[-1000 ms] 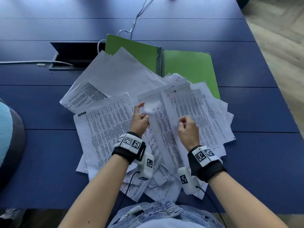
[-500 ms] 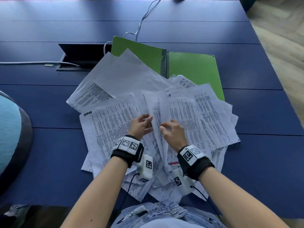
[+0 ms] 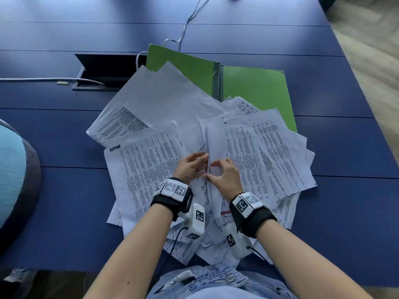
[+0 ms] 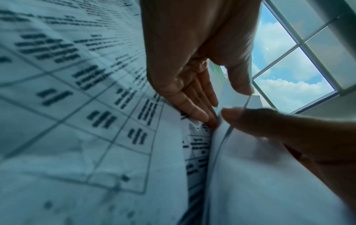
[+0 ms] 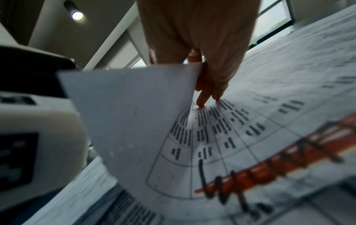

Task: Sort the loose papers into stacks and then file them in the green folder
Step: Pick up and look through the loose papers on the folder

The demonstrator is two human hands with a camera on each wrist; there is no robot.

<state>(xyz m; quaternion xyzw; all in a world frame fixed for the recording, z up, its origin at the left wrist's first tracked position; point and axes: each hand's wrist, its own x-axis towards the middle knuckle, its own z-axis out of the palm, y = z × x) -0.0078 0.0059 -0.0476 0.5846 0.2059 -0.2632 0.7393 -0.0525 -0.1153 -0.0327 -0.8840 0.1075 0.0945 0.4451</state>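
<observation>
Loose printed papers lie in a messy heap on the blue table. The green folder lies open behind the heap, its near part covered by sheets. Both hands meet at the heap's middle on one sheet, curled up on edge between them. My left hand pinches its edge between thumb and straight fingers. My right hand holds the raised flap; its fingertips touch the printed side, and its thumb lies against the flap's edge.
A black cable hatch stands open at the back left with a white cable running away. A blue-grey cushioned seat is at the far left. The table's right edge meets a pale floor.
My hands have drawn together over the middle of the heap, the right one moving left. The sheet they held flat and apart now curls up on edge between them.
</observation>
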